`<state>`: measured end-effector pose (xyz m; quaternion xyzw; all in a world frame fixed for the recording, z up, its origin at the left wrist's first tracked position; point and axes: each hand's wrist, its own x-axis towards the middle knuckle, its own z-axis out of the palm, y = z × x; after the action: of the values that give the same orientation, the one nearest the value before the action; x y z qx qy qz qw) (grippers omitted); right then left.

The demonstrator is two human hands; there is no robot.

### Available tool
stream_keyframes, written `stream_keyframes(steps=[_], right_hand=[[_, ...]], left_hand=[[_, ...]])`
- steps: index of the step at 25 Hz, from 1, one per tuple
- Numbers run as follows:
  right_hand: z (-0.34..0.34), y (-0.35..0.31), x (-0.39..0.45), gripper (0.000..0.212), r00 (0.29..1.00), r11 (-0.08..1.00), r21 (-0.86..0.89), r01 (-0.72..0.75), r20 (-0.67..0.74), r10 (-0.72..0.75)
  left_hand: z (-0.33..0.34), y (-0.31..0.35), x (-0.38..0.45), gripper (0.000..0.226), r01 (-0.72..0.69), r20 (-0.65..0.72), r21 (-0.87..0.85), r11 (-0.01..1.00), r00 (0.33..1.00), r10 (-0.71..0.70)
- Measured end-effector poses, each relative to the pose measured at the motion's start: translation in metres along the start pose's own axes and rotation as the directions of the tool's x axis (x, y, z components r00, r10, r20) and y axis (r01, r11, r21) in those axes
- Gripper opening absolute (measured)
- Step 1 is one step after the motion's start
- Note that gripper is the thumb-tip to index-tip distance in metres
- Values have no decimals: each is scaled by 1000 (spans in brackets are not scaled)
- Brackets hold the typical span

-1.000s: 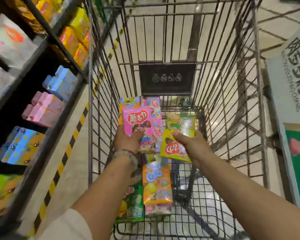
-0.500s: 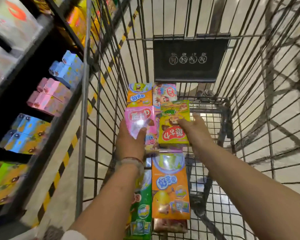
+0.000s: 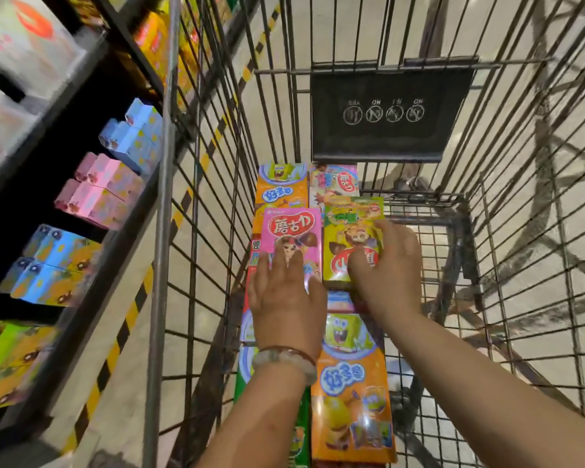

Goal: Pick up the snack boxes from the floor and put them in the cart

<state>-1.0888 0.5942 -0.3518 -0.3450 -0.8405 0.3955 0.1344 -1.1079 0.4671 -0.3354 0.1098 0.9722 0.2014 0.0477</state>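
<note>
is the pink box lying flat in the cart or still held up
Lying flat, face up, inside the cart. The pink box rests on other boxes, with the left hand pressing on it, fingers straight.

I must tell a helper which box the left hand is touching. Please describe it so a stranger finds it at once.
Look inside the wire shopping cart, below its black plastic sign panel, where flat snack boxes lie in rows. The left hand rests on the pink cardboard snack box. It alone is pink with a red label; the yellow-green snack box lies beside it.
</note>
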Motion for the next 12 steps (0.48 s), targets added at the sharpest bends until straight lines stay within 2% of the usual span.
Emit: stream_keyframes(steps=[1, 4, 6, 9, 12], right_hand=[[1, -1, 3, 61, 998, 1000, -8, 6, 55, -6], [1, 1, 20, 78, 964, 997, -69, 33, 265, -13], [3, 4, 32, 84, 934, 993, -68, 98, 349, -68], [7, 7, 50, 68, 939, 981, -48, 189, 300, -166], [8, 5, 65, 49, 933, 954, -90, 286, 255, -255]], left_hand=[[4, 1, 3, 61, -5, -24, -5, 1000, 1000, 5], [9, 9, 25, 55, 67, 50, 8, 998, 996, -67], [10, 11, 44, 41, 103, -27, 14, 995, 994, -102], [13, 5, 73, 28, 96, -166, 59, 994, 982, -85], [15, 11, 89, 51, 119, -143, -16, 993, 982, -121]])
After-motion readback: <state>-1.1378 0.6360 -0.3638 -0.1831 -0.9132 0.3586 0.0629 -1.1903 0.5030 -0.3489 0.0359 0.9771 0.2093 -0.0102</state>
